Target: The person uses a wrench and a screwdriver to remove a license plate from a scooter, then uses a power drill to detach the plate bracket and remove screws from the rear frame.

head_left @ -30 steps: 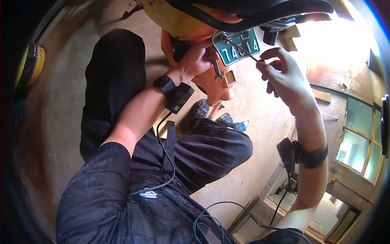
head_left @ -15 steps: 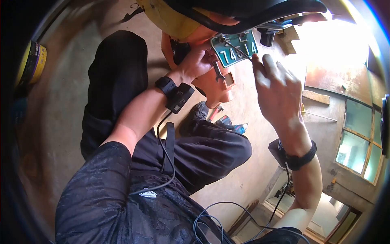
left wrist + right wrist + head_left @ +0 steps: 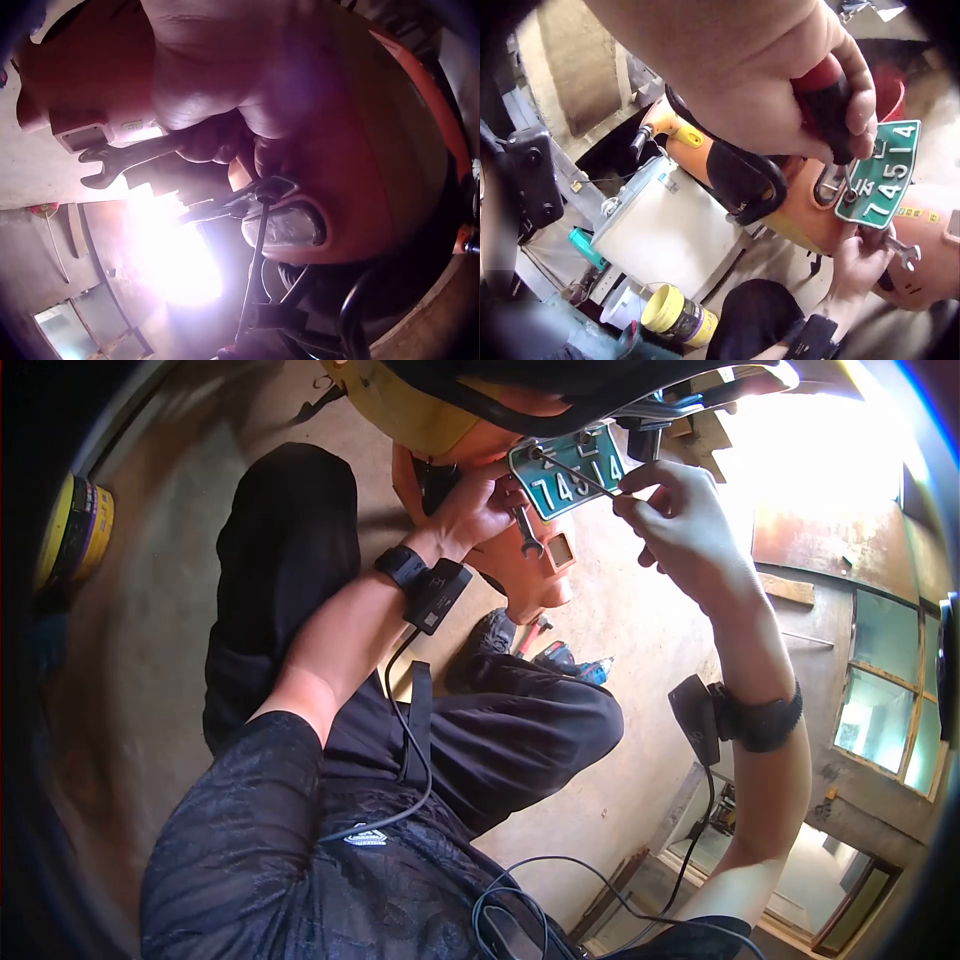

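Observation:
A green licence plate [image 3: 560, 490] with raised white characters is fixed at the rear of an orange scooter [image 3: 799, 202]. My right hand [image 3: 685, 530] grips the red and black handle of a screwdriver [image 3: 823, 97]. The shaft slants across the plate, its tip at a bolt [image 3: 850, 196] near one corner. Below that corner my left hand [image 3: 476, 514] holds an open-ended wrench [image 3: 135, 156], with the free jaw sticking out past the fingers. The wrench's other end is hidden behind the hand and plate.
On the floor by my foot lie a blue power tool [image 3: 572, 662] and a red-handled hammer [image 3: 530, 637]. A yellow bucket [image 3: 676, 313] stands near a large white box [image 3: 686, 232]. The scooter's black rack [image 3: 640, 400] overhangs the plate.
My right hand rolled over to show its back, then rolled back again, still holding the screwdriver at the bolt. The plate has shifted slightly left in view. My left hand barely moved.

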The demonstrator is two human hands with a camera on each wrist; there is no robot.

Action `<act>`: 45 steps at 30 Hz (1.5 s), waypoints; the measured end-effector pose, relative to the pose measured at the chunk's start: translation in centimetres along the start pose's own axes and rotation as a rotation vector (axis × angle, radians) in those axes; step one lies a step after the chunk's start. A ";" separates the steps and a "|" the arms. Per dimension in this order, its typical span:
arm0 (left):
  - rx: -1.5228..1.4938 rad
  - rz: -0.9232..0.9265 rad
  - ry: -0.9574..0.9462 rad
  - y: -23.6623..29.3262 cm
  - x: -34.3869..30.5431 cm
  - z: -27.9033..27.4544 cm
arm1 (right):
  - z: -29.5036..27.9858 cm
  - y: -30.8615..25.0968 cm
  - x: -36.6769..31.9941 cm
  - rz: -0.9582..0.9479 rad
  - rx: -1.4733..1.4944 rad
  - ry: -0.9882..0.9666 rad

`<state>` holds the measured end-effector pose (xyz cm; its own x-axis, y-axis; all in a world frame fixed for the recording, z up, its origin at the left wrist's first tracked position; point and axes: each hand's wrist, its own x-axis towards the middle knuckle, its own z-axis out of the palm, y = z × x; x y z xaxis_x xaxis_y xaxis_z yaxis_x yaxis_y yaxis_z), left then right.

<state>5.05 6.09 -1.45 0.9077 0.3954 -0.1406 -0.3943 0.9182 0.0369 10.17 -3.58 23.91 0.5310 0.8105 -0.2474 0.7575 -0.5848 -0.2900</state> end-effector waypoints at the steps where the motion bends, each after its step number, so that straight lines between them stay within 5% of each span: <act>1: -0.003 -0.011 -0.010 0.1 0.2 -0.2 | 0.1 0.7 0.1 -0.042 -0.027 0.011; 6: -0.028 0.016 0.002 -0.2 0.6 -0.8 | 0.5 1.4 -1.6 -0.263 -0.173 0.041; 8: -0.025 0.000 0.001 -0.3 0.6 -0.7 | 0.2 -0.3 -2.5 -0.457 -0.679 0.188; 9: -0.044 -0.002 0.013 -0.4 0.6 -0.6 | 0.3 0.1 -2.5 -0.456 -0.679 0.185; 11: -0.067 -0.004 0.032 -0.5 0.3 -0.2 | 0.8 0.5 -2.4 -0.788 -0.814 0.299; 17: -0.061 0.012 -0.071 -0.8 0.3 -0.5 | 1.3 -1.1 -2.8 -0.333 -0.746 0.133; 19: -0.067 0.026 0.013 -0.8 0.3 -0.3 | 1.3 -1.0 -2.6 -0.248 -0.469 0.110; 21: -0.053 0.033 -0.006 -0.7 0.0 0.1 | 1.7 1.1 -1.9 -0.386 -0.384 0.204; 23: -0.039 0.043 -0.025 -0.7 0.1 -0.2 | 0.8 -0.2 -1.6 0.162 0.231 -0.093; 28: -0.019 0.013 0.026 -0.6 0.4 -0.4 | 0.0 0.5 -1.6 0.355 0.603 -0.184; 31: -0.021 0.029 -0.016 -0.6 0.6 -0.8 | 0.3 0.7 -1.5 0.328 0.457 -0.162; 33: -0.013 0.026 -0.009 -0.4 0.1 -0.2 | 1.6 2.3 -1.4 -0.008 0.036 0.083; 35: -0.009 0.019 -0.002 -0.4 -0.1 0.1 | 0.9 0.9 -1.9 -0.038 -0.029 0.065; 38: -0.006 0.028 0.028 -0.4 -0.1 0.1 | 1.1 -1.0 -3.0 -0.264 -0.559 0.220; 45: -0.058 0.026 -0.025 -0.7 -0.1 -0.1 | 2.1 -0.8 -4.0 -0.556 -0.998 0.173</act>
<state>5.23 5.39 -1.54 0.8999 0.4205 -0.1157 -0.4251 0.9050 -0.0169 6.63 -6.44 23.19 0.0160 0.9866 -0.1621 0.8250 0.0786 0.5597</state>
